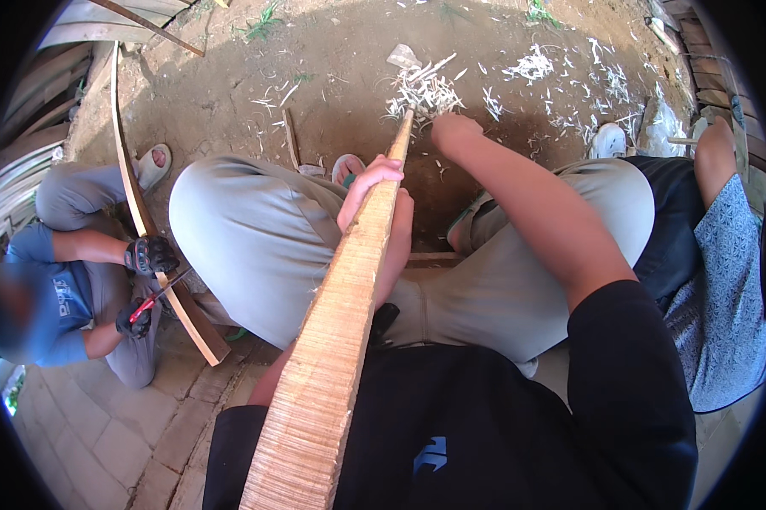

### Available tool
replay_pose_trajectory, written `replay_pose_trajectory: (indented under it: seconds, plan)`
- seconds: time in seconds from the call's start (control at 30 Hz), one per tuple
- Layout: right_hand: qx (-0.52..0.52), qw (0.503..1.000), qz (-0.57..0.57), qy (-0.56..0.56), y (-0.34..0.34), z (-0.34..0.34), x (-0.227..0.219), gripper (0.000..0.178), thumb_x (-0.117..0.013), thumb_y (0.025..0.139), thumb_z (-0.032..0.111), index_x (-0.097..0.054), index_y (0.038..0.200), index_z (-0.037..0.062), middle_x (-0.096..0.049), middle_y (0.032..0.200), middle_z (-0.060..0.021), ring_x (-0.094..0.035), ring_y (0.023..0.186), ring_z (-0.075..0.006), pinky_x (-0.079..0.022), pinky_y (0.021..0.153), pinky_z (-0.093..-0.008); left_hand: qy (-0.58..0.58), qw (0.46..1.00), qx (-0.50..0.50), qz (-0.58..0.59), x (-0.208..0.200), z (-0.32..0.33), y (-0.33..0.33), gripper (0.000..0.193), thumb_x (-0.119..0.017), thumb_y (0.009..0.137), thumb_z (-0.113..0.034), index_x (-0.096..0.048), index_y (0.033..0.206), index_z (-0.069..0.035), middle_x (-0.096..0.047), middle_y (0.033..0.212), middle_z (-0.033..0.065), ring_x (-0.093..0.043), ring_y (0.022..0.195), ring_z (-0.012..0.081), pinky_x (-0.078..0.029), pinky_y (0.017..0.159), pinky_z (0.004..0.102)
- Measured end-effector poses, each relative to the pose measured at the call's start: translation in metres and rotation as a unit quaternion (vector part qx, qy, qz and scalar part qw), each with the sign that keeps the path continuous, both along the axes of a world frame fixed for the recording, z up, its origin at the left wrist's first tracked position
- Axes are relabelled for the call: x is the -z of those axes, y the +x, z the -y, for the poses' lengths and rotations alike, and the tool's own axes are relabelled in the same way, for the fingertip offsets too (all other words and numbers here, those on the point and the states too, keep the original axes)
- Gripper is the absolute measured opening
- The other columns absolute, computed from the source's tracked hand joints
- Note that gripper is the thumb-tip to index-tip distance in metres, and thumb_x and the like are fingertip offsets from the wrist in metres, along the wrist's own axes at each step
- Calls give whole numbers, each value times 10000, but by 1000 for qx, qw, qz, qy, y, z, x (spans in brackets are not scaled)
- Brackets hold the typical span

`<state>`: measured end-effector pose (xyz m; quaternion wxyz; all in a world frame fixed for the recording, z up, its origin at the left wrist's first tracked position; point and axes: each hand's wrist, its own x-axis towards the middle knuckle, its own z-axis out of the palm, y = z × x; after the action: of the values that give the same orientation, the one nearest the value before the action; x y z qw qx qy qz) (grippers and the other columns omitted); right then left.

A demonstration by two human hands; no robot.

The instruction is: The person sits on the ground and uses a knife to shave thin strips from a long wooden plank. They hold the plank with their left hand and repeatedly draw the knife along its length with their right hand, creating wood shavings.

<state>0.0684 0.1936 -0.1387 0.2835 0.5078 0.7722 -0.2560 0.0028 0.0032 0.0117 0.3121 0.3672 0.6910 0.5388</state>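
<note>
Left hand point(368, 189) is wrapping tight round the wooden strip point(325, 340), which is running 7-to-1 o'clock; right hand point(456, 134) is sitting closer to the tip, roughly 4 o'clock, can't tell its grip.

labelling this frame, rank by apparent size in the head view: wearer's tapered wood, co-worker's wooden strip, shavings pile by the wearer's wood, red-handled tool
1. Wearer's tapered wood, enlarged by nearness to the camera
2. Co-worker's wooden strip
3. Shavings pile
4. Red-handled tool
</note>
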Motion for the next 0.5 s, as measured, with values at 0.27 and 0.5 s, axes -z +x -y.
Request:
replay_pose_trajectory:
  seconds: [0.27,0.5]
  plan:
    - [-123,990,26,-62,-9,-26,-13,311,-582,825,103,-683,1115,55,-662,1172,-133,-644,1073,-293,-517,866,-420,-29,999,-11,27,-8,-1,1,229,-541,897,28,-515,1093,-88,-542,1217,87,-498,1177,171,-368,998,288]
    - [-118,990,29,-77,-9,-33,-19,298,-592,818,77,-689,1099,52,-674,1149,-125,-650,1065,-290,-521,851,-419,9,1000,-4,-16,7,-1,2,246,-538,904,27,-508,1118,-90,-522,1245,85,-491,1174,176,-374,989,292]
